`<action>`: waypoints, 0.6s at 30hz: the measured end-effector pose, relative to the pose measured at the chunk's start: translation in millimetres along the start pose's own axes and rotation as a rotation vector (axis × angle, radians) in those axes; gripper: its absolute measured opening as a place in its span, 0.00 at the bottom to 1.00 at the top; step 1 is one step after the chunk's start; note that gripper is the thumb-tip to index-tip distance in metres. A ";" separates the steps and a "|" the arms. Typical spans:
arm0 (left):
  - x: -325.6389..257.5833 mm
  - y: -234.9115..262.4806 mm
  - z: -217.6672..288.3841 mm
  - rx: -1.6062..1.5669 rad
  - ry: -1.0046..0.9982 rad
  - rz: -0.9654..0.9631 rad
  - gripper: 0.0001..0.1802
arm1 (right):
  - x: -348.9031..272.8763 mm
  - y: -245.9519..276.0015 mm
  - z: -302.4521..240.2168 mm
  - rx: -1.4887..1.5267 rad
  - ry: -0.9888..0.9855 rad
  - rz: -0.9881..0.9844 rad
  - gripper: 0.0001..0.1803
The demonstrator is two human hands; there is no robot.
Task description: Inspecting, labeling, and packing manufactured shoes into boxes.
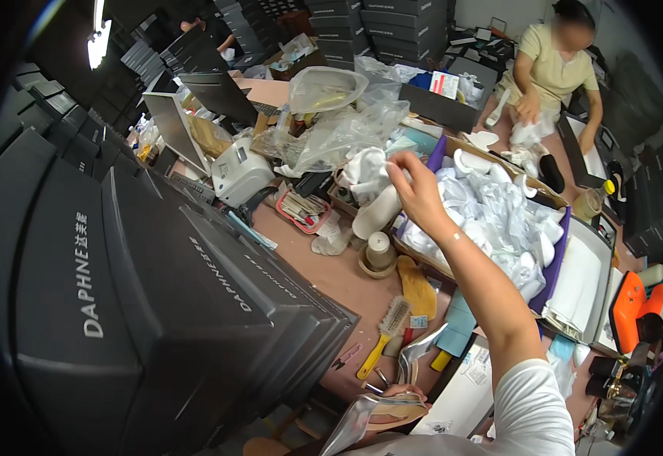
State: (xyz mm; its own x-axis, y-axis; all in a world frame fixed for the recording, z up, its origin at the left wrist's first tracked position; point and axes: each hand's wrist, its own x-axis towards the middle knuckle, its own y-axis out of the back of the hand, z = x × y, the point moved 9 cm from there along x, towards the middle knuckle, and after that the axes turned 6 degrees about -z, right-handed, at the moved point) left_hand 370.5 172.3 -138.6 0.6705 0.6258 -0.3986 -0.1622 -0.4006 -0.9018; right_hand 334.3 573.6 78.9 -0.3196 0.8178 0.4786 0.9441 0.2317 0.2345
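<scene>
My right hand (413, 188) reaches out over the bench, its fingers closed on a crumpled white wad of wrapping (366, 169). Just below the wad is a smooth white shoe insert (377, 213). To the right of this hand, a purple-edged box (556, 262) is heaped with white shoe inserts and thin plastic (483, 209). Close to my body, my left hand (406, 391) grips a silver shoe (347, 427) with a tan inside; the shoe hides most of that hand. A yellow-handled brush (383, 338) lies ahead of it.
Black shoeboxes (187, 327) stand stacked high along the left. A white label printer (240, 173), a pink basket of tools (303, 211) and clear plastic bags (331, 121) crowd the far bench. Across from me, another person (556, 72) handles white wrapping beside an opened black box (581, 152).
</scene>
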 end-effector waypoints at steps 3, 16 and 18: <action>-5.5 -9.3 4.1 0.127 0.004 0.010 0.20 | -86.3 37.7 -37.4 0.062 -0.233 -0.171 0.07; 11.6 -32.8 -36.8 0.313 0.107 0.017 0.18 | -374.3 88.3 -96.7 0.167 -0.654 -0.356 0.13; 2.0 -37.3 -44.9 0.250 0.033 0.026 0.16 | -390.1 96.1 -100.3 0.102 -0.673 -0.319 0.06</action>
State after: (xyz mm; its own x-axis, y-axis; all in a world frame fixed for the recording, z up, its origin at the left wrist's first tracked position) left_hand 410.4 158.5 -98.2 0.6863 0.5939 -0.4198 -0.3505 -0.2357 -0.9064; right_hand 541.6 223.9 -0.5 -0.4915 0.8406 -0.2275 0.8271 0.5324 0.1804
